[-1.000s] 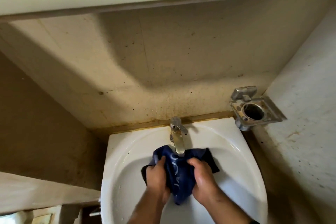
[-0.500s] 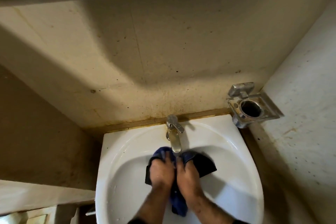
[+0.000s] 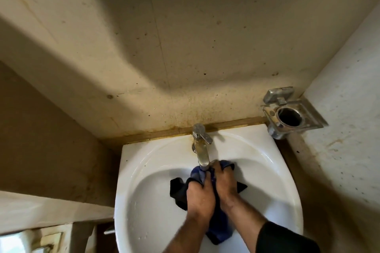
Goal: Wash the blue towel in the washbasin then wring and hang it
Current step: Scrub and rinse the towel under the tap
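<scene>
Head view shows both hands, left hand (image 3: 200,197) and right hand (image 3: 224,183), squeezing the blue towel (image 3: 220,226) with curled fingers under the tap (image 3: 202,152) at twelve o'clock in the washbasin (image 3: 144,201), so washing is underway while wringing and hanging wait.

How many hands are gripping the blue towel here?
2: the left hand and the right hand, pressed together on the blue towel under the tap, over the washbasin.

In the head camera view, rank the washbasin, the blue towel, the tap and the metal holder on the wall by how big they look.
1. washbasin
2. blue towel, partly hidden by both hands
3. and 4. metal holder and tap look alike in size; the holder may be slightly larger.
</scene>
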